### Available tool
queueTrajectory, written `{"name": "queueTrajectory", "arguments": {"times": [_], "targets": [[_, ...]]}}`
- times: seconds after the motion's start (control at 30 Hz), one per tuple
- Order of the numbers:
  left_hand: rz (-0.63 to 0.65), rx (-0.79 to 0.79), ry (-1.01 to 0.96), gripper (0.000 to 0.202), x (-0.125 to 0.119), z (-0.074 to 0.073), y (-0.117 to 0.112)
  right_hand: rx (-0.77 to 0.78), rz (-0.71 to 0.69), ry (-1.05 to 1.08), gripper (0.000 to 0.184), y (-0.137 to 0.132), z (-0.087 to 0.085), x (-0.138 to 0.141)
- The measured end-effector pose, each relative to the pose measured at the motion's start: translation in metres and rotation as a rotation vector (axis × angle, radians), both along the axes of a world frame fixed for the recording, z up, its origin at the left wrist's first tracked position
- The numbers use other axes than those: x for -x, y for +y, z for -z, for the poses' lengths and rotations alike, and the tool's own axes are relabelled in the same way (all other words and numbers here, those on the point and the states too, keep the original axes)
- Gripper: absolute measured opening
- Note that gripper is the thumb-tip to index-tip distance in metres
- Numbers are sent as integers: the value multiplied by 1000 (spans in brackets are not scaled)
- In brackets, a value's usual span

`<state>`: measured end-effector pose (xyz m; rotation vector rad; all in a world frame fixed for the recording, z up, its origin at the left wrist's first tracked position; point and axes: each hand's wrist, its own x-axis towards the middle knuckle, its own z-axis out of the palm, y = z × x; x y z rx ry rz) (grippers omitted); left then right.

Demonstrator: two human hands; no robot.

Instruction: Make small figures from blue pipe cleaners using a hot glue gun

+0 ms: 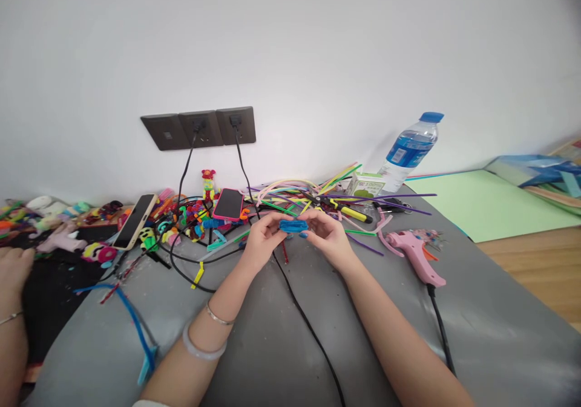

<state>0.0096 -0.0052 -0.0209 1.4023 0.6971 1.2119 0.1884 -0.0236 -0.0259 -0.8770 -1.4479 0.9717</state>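
Between my two hands is a small blue bundle of folded pipe cleaner, raised over the grey table. My left hand pinches its left end, and my right hand grips its right end with thumb and fingers. Just behind the hands lies a heap of colourful pipe cleaners, with yellow-and-black pliers on its right side. Below and to the left, a long blue pipe cleaner rests on the table.
A pink glue gun lies at the right, its cord running forward. A water bottle leans against the wall near a small box. Two phones and many fuzzy figures fill the left. Black cables cross the table. Another person's hand is at far left.
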Motion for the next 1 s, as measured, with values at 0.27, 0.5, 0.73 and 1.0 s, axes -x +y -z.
{"name": "queueTrajectory", "arguments": {"times": [0.27, 0.5, 0.73, 1.0], "targets": [[44, -37, 53, 32, 2, -2, -2, -41, 131, -39, 41, 2, 3, -2], [53, -73, 18, 31, 2, 0, -2, -95, 127, -52, 38, 2, 1, -1], [-2, -111, 47, 28, 1, 0, -3, -101, 118, -64, 38, 0, -1, -1], [-30, -135, 35, 21, 1, -1, -2, -99, 116, -73, 29, -2, 0, -1]]}}
